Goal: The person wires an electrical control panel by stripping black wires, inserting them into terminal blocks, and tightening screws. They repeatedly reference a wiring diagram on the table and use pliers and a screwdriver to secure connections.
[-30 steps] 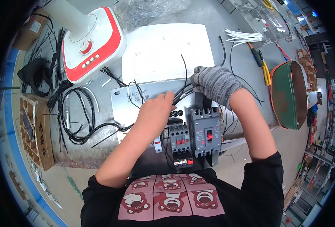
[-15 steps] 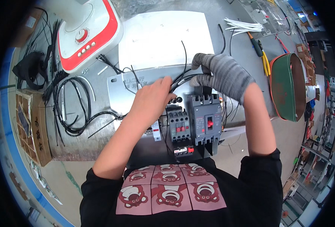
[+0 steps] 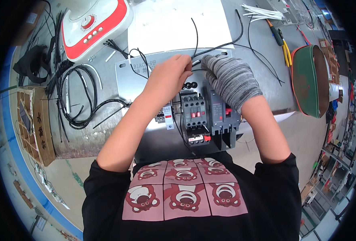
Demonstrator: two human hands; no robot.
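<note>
Grey striped glove [image 3: 235, 77], black wires [image 3: 242, 29], dark-grey breaker [image 3: 217, 113] with red toggle [image 3: 228, 112], dark-grey contactor [image 3: 194, 105] with red buttons [image 3: 195, 115], silver plate [image 3: 124, 82], white sheet [image 3: 178, 26], white fan base [image 3: 75, 33] banded red, green bin [image 3: 305, 82] rimmed orange, black shirt [image 3: 109, 201] with pink bear-patterned squares [image 3: 185, 197]

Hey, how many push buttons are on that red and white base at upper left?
4, slanting across the red and white base: first button at lower left, then second button, third button, and fourth button at upper right. None looks hidden.
</note>
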